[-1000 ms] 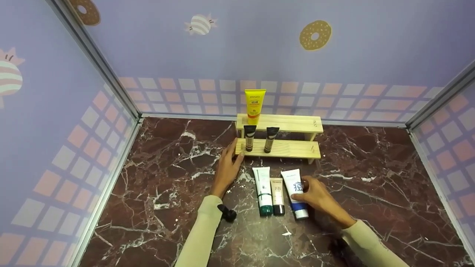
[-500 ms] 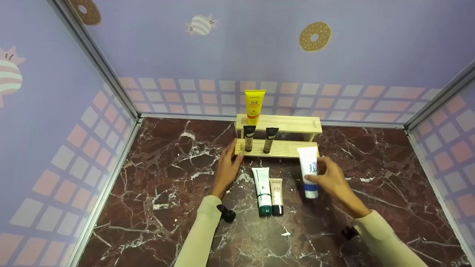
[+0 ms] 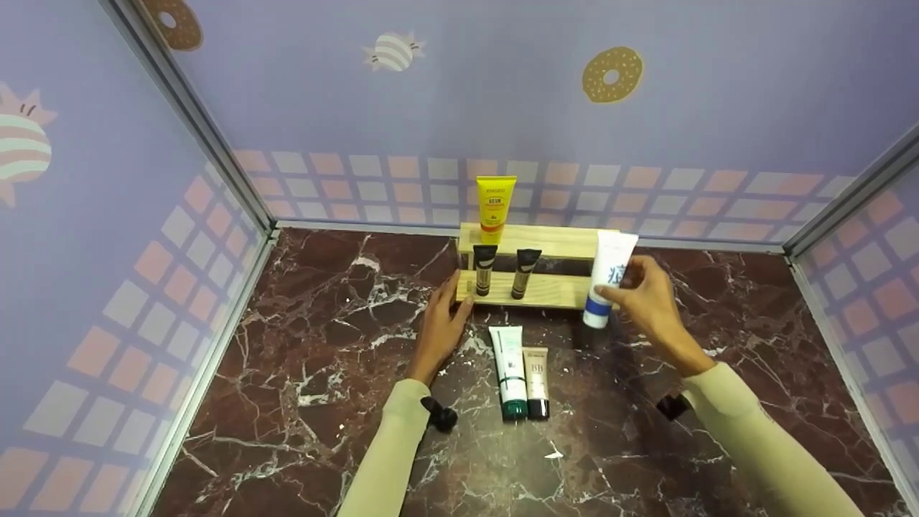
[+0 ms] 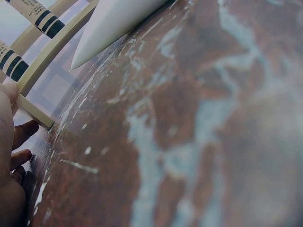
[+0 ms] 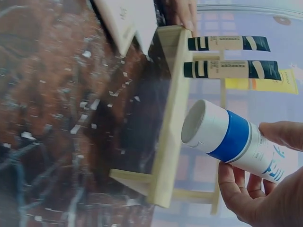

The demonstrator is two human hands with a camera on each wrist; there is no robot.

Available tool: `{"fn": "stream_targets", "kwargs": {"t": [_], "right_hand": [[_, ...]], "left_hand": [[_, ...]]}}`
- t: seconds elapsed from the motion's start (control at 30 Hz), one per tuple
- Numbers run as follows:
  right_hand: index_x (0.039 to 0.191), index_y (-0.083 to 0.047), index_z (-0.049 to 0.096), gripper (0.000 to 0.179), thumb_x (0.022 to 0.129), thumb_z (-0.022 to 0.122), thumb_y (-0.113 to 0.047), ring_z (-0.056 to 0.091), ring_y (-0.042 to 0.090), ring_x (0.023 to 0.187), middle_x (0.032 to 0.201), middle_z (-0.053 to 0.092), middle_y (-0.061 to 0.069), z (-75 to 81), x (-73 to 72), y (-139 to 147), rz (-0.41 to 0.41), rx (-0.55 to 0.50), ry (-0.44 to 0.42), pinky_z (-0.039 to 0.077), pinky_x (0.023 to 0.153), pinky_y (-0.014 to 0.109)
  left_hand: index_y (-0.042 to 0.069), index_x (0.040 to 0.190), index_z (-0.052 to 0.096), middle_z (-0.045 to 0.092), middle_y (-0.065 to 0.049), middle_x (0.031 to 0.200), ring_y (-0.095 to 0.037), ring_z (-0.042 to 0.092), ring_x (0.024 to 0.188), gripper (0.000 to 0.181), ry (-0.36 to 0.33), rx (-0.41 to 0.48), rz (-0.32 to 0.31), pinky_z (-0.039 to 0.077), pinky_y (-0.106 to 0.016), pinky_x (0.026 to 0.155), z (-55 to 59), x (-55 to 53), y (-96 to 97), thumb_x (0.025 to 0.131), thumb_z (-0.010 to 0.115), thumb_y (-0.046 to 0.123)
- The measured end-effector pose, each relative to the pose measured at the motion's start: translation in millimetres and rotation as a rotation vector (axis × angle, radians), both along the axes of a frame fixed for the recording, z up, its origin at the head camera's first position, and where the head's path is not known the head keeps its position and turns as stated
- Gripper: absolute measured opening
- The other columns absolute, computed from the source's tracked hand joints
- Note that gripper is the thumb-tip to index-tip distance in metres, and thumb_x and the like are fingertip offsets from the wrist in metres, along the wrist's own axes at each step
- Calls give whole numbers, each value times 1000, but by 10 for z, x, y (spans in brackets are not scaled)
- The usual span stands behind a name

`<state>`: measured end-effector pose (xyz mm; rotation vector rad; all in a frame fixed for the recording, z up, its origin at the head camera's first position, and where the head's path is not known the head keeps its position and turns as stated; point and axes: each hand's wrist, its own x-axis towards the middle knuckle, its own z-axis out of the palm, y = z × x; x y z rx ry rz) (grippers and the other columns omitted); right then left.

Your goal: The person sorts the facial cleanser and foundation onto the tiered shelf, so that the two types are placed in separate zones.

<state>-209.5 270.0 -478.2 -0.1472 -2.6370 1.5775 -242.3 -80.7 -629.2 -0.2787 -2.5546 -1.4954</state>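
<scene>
My right hand [image 3: 650, 298] pinches a white squeeze tube [image 3: 609, 276] with a blue band, cap down and tilted, in front of the right end of a two-step wooden rack [image 3: 560, 291]. In the right wrist view the tube's white cap [image 5: 194, 124] hangs close by the lower shelf, thumb on one side and fingers on the other. My left hand [image 3: 439, 327] grips the rack's left end, thumb at the front edge. Two small black-capped tubes [image 3: 484, 271] stand on the lower step. On the upper step stands a yellow tube [image 3: 494, 208].
A white tube with a green cap [image 3: 510, 373] and a beige BB cream tube [image 3: 536, 382] lie side by side on the dark red marble tabletop [image 3: 344, 388] before the rack. A patterned back wall [image 3: 402, 129] rises right behind it, with side panels left and right.
My right hand has lifted the white and blue tube off the tabletop beside the other two and carried it up and to the right, to the rack. My left hand has stayed put.
</scene>
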Motion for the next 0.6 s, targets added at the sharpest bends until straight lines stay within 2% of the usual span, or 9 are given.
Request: {"fn": "stream_targets", "kwargs": {"t": [0.13,0.27,0.4,0.6], "right_hand": [[141,13,54,67,88,90,-5,64,23,102,122,66,23,103,-134,-66,-16,8,52,55,86,20],[144,12,52,68,89,89,-4,65,27,110,127,66,25,182,-250,-127,-13,-14,65,55,92,24],[148,10,48,71,89,87,-2,64,33,118,133,64,25,237,-352,-199,-2,-40,72,57,99,33],[147,10,48,72,88,88,-3,62,35,121,134,64,25,273,-510,-332,16,-29,105,54,109,45]], "left_hand": [[17,174,38,45,-21,168,-46,48,152,68,3,1,1,40,-66,122,-6,-4,-5,115,60,43],[18,174,37,45,-20,169,-45,48,152,69,2,13,-6,40,-66,121,-17,-3,-16,115,61,43],[18,174,38,45,-20,169,-45,48,152,68,8,8,-3,40,-66,121,-12,-9,-19,115,60,45],[18,174,39,46,-20,168,-46,49,151,68,10,-3,5,41,-67,121,-12,-11,-9,115,60,43]]}}
